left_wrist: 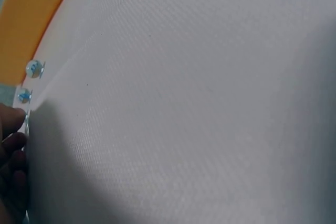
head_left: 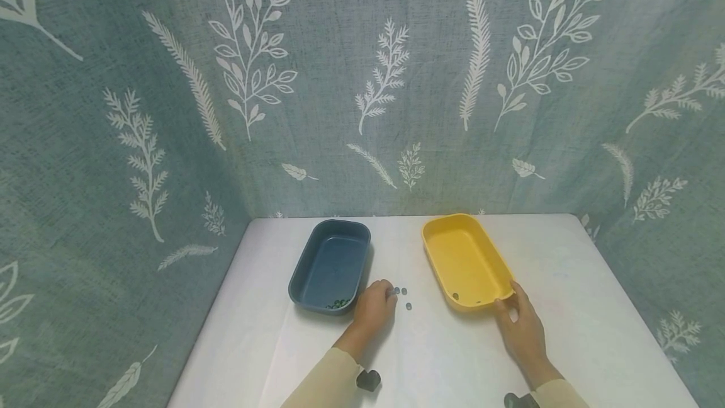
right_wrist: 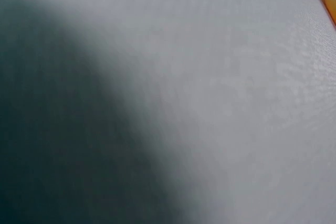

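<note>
Nearest the viewer, 2 pale sleeves enter from 6 o'clock, each wrist carrying a dark camera mount. The left hand [head_left: 374, 308] lies on the white table [head_left: 566, 332] with its fingers curled together, tips pointing toward 1 o'clock at a cluster of small blue-grey beads [head_left: 404, 298]. The fingertips [left_wrist: 14, 124] seem to pinch 1 bead, though the left wrist view is too cropped to be sure. That same view shows 2 more beads lying loose just beyond the fingers, with the orange-yellow rim behind them.

The right hand [head_left: 522, 326] sits at about 4 o'clock from the beads, fingers close together and gently bent, tips touching the near corner of the yellow tray [head_left: 466, 261]. In my judgement it is steadying that tray so it does not slide. The right wrist view shows only blurred table and shadow, so it cannot confirm the hold.

The beads lie between the 2 trays, within easy reach of both. The blue tray [head_left: 331, 265] stands at 11 o'clock from the left hand, just beside it, with a few small dark green beads [head_left: 338, 302] gathered in its near corner. The yellow tray holds what looks like 1 dark bead by its near wall. Farthest back hangs a grey-green cloth [head_left: 362, 80] printed with white leaves.
</note>
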{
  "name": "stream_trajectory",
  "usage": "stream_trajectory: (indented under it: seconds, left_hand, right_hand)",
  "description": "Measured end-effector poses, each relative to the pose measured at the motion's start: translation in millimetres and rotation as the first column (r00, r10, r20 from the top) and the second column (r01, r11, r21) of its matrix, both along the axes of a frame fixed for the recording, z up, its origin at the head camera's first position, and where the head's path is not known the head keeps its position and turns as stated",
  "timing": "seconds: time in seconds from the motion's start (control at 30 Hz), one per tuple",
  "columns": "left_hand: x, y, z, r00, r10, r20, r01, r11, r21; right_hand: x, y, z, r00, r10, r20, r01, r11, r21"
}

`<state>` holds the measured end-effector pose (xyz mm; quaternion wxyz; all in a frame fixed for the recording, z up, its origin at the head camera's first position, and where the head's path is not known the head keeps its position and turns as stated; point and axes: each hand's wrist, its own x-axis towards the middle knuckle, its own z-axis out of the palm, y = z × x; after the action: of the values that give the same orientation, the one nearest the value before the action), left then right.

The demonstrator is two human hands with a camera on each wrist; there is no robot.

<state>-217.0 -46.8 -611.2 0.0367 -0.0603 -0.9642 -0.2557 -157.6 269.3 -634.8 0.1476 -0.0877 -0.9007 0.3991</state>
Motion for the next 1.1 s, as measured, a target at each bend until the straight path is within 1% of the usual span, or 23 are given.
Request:
stream_trajectory:
  seconds: [0.1, 0.23, 0.37, 0.53, 0.63, 0.87, 0.97, 1.1]
  left_hand:
    - [1.3, 0.8, 1.5, 1.000, 0.006, 0.007, -0.006, 1.000, 0.019]
    - [2.0, 1.4, 3.1, 1.000, 0.007, -0.010, -0.006, 0.999, 0.037]
    - [1.9, 3.0, 5.4, 0.999, -0.005, -0.033, 0.007, 0.997, 0.071]
    - [0.2, 8.2, 11.7, 1.000, -0.016, -0.015, 0.017, 0.994, 0.104]
    - [-1.6, 12.1, 15.0, 0.999, -0.029, -0.016, 0.031, 0.994, 0.109]
    - [-6.8, 22.9, 17.1, 0.991, -0.104, -0.088, 0.112, 0.989, 0.092]
    - [-8.6, 28.1, 16.9, 0.989, -0.120, -0.088, 0.126, 0.990, 0.068]
    - [-9.3, 35.0, 19.6, 0.989, -0.132, -0.072, 0.136, 0.989, 0.057]
  right_hand:
    - [0.0, 0.7, 0.2, 1.000, 0.001, -0.006, -0.001, 1.000, 0.002]
    - [-0.1, 0.9, 1.9, 1.000, 0.003, -0.003, -0.003, 1.000, 0.000]
    - [0.0, 0.4, 1.6, 1.000, 0.001, 0.008, -0.001, 1.000, 0.001]
    - [0.3, -0.4, 0.5, 1.000, 0.001, 0.010, -0.001, 1.000, 0.001]
    - [0.5, -0.7, 1.2, 1.000, 0.000, 0.012, 0.000, 1.000, 0.006]
    - [0.4, -0.5, 0.6, 1.000, -0.004, 0.015, 0.004, 1.000, 0.007]
    - [0.2, -0.2, 0.5, 1.000, -0.008, 0.003, 0.008, 1.000, 0.007]
    - [0.3, -0.2, 2.0, 1.000, -0.014, -0.003, 0.014, 1.000, 0.007]
